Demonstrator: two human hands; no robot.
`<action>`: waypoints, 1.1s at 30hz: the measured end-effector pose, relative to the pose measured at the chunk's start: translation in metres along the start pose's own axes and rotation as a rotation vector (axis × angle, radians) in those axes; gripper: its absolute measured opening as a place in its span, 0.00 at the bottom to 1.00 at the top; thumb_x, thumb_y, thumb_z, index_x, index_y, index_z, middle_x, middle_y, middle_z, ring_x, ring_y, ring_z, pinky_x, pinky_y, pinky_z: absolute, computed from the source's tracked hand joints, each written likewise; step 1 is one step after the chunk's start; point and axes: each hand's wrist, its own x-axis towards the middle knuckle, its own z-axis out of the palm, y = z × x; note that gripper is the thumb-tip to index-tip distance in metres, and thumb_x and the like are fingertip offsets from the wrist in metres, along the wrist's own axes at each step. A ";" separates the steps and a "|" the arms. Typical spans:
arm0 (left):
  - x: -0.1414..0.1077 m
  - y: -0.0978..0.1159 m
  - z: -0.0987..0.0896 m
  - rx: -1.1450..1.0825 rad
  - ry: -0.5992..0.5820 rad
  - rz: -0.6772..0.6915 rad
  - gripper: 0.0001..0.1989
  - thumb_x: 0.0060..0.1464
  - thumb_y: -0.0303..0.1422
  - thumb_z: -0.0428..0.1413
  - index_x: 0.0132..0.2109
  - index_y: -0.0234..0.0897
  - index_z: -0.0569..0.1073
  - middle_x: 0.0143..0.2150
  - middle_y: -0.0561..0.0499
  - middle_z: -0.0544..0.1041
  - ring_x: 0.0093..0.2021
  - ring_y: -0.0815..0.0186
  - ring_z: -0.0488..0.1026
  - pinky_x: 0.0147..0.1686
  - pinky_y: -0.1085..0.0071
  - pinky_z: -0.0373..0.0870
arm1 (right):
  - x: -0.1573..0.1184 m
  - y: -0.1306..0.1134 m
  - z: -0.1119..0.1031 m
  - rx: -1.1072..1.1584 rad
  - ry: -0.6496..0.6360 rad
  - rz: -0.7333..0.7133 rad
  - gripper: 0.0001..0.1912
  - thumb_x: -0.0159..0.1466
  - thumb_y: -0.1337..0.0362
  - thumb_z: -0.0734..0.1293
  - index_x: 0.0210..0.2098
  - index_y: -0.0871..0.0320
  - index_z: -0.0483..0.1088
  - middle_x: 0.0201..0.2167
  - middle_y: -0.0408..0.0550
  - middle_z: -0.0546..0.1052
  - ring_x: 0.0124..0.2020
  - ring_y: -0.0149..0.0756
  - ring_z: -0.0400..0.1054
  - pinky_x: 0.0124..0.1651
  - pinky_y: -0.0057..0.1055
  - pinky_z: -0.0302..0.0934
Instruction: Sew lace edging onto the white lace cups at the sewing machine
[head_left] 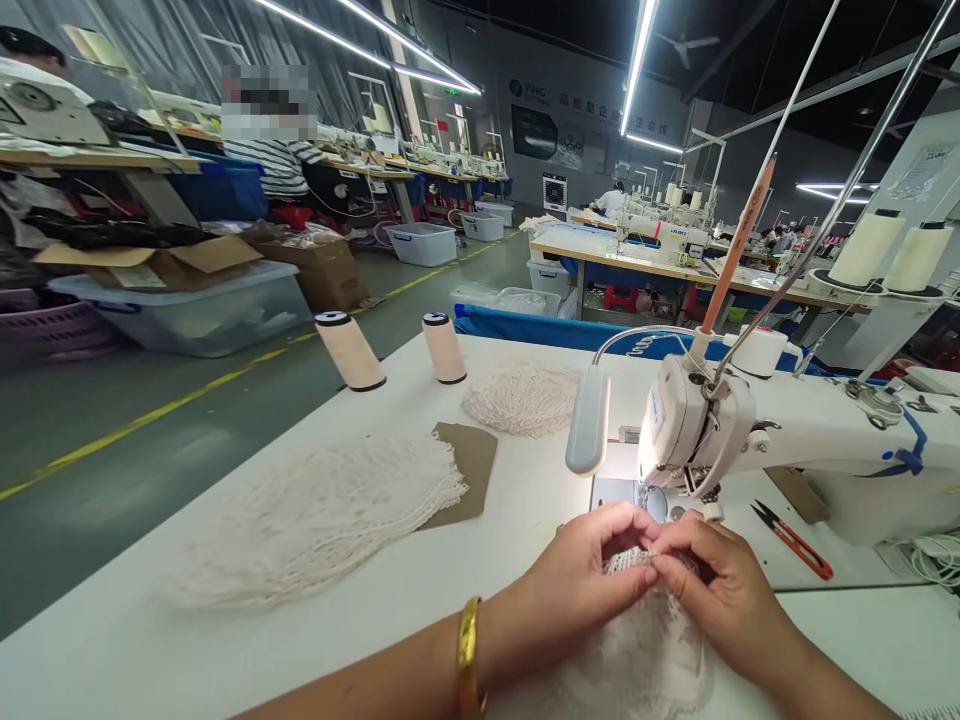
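Both hands meet just in front of the needle area of a white sewing machine [780,425]. My left hand [577,565], with a gold bangle at the wrist, pinches the edge of a piece of white lace [652,650]. Close against it, my right hand [724,580] pinches the same edge between thumb and fingers. The rest of the lace hangs down below the hands. Red-handled thread snips [795,540] lie to the right of the right hand. A lamp [589,420] on a bendy neck lights the needle area.
A lace pile [315,520] lies on the left of the white table [97,640], partly over brown cardboard [469,475]. Behind is a smaller lace heap [521,400]. Two thread cones [351,352] stand at the far edge. People sit at other machines beyond.
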 end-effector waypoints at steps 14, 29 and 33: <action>-0.001 -0.001 0.000 0.084 0.093 0.023 0.13 0.59 0.44 0.60 0.34 0.39 0.75 0.35 0.52 0.78 0.38 0.62 0.72 0.38 0.69 0.68 | 0.000 -0.003 -0.002 -0.074 0.007 0.069 0.11 0.73 0.59 0.65 0.34 0.52 0.74 0.28 0.38 0.75 0.29 0.33 0.67 0.33 0.25 0.60; 0.006 -0.029 0.012 0.922 0.323 0.475 0.08 0.64 0.23 0.55 0.36 0.38 0.72 0.37 0.50 0.75 0.39 0.59 0.69 0.45 0.60 0.60 | 0.014 0.022 0.026 -0.457 0.068 0.137 0.07 0.68 0.64 0.61 0.33 0.53 0.67 0.29 0.45 0.74 0.32 0.41 0.69 0.34 0.31 0.58; 0.003 -0.035 0.011 0.963 0.239 0.583 0.12 0.66 0.21 0.54 0.33 0.38 0.73 0.33 0.53 0.77 0.34 0.62 0.69 0.42 0.61 0.59 | 0.010 0.024 0.025 -0.476 0.071 0.088 0.06 0.70 0.64 0.62 0.36 0.53 0.68 0.33 0.47 0.77 0.32 0.41 0.71 0.33 0.31 0.59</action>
